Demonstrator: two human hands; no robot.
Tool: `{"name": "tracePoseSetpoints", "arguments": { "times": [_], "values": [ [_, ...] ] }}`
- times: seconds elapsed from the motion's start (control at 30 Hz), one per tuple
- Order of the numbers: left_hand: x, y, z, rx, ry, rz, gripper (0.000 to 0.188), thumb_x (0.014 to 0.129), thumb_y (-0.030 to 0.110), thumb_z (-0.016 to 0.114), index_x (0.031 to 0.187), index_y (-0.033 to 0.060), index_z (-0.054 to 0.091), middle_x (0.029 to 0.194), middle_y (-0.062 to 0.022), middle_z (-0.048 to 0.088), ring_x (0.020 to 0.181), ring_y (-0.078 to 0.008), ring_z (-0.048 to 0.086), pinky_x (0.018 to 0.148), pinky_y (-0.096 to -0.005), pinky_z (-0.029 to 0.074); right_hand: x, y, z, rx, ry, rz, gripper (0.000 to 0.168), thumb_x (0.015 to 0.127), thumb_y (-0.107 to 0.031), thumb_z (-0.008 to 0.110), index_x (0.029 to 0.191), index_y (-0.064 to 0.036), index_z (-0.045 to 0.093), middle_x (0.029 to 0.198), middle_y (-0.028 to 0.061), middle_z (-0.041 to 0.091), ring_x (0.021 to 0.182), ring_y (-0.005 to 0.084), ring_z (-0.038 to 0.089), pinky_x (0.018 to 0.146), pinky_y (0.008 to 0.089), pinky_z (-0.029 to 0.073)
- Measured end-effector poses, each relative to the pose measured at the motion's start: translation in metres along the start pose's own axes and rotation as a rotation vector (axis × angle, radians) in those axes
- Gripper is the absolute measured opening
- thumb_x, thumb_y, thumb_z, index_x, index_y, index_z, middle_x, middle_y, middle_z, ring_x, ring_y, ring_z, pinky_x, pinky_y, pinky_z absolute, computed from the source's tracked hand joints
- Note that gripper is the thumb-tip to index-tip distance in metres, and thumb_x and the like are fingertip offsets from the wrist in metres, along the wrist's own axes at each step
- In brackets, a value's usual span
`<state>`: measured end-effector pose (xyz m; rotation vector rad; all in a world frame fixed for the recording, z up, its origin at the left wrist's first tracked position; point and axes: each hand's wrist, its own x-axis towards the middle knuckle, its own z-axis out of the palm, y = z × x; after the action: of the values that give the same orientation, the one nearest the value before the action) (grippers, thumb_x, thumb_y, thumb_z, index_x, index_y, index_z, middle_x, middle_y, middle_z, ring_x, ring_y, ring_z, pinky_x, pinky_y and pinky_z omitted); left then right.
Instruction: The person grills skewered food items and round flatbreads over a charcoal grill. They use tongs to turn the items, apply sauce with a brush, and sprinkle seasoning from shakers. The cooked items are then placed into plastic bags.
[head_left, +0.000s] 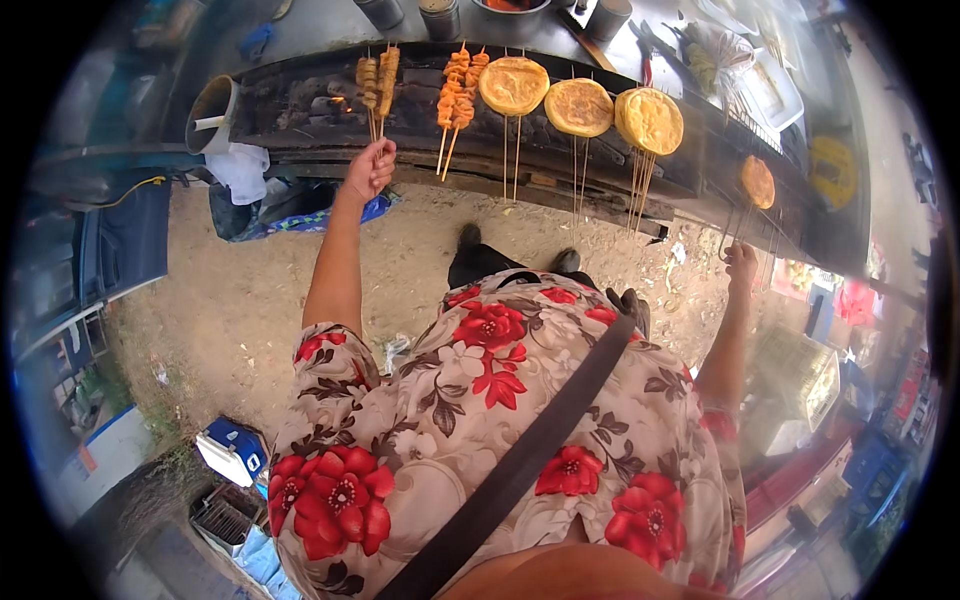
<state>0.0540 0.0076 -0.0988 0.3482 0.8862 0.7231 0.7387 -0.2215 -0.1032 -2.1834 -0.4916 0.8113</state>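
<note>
My left hand (371, 171) is closed around the lower ends of a few thin skewers of brown food (387, 82), which lie over the charcoal grill (266, 135). Beside them are two wooden skewers of orange-coated pieces (454, 86). To their right, round flatbreads (514, 86) rest on skewers across the trough, with the rightmost round flatbread (649, 120) on several sticks. At the grill's right end, my right hand (740, 264) pinches the handle end of thin skewers below a smaller browned flatbread (757, 182). Exactly how many it holds is unclear.
Behind the trough, a metal counter (322, 34) carries metal canisters (440, 19), red-handled tongs (646, 64) and a white tray (772, 90). A cylindrical container (212, 112) stands at the grill's left end. A blue-and-white cooler (231, 451) and pale crate (795, 367) flank me.
</note>
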Motion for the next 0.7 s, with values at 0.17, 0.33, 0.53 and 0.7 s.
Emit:
{"name": "tracePoseSetpoints", "arguments": {
  "times": [0.17, 0.33, 0.53, 0.7],
  "values": [
    [0.010, -0.009, -0.006, 0.037, -0.095, -0.077, 0.023, 0.093, 0.024, 0.043, 0.099, 0.0045, 0.053, 0.056, 0.0056, 0.036, 0.036, -0.0002, 0.027, 0.029, -0.0150, 0.023, -0.059, -0.047, 0.008, 0.338, 0.049, -0.183, 0.015, 0.088, -0.021, 0.053, 0.091, -0.006, 0.053, 0.066, 0.0000, 0.051, 0.049, 0.0030, 0.040, 0.041, 0.0154, 0.030],
    [0.009, -0.004, 0.003, 0.010, -0.236, -0.117, 0.023, 0.094, 0.021, 0.041, 0.101, 0.0029, 0.052, 0.061, 0.0035, 0.041, 0.038, -0.0003, 0.028, 0.031, -0.0150, 0.024, -0.164, -0.132, 0.093, 0.559, -0.227, -0.190, 0.014, 0.092, -0.017, 0.047, 0.101, -0.007, 0.051, 0.075, 0.0006, 0.052, 0.060, 0.0053, 0.045, 0.052, 0.0183, 0.036],
    [-0.007, 0.007, 0.024, -0.004, -0.398, 0.011, 0.025, 0.095, 0.020, 0.039, 0.104, 0.0013, 0.053, 0.086, -0.0067, 0.061, 0.049, -0.0037, 0.047, 0.040, -0.0179, 0.041, -0.256, -0.200, 0.225, 0.539, -0.793, -0.173, 0.012, 0.092, -0.017, 0.048, 0.098, -0.007, 0.052, 0.074, 0.0013, 0.056, 0.061, 0.0070, 0.052, 0.052, 0.0197, 0.041],
    [-0.057, -0.003, 0.117, 0.026, -0.207, 0.180, 0.027, 0.094, 0.020, 0.038, 0.109, 0.0003, 0.050, 0.113, -0.0170, 0.055, 0.084, -0.0174, 0.059, 0.057, -0.0272, 0.052, -0.300, -0.228, 0.303, 0.432, -1.132, -0.222, 0.015, 0.093, -0.020, 0.047, 0.096, -0.006, 0.051, 0.072, 0.0012, 0.059, 0.059, 0.0072, 0.057, 0.050, 0.0185, 0.044]
  ]
}}
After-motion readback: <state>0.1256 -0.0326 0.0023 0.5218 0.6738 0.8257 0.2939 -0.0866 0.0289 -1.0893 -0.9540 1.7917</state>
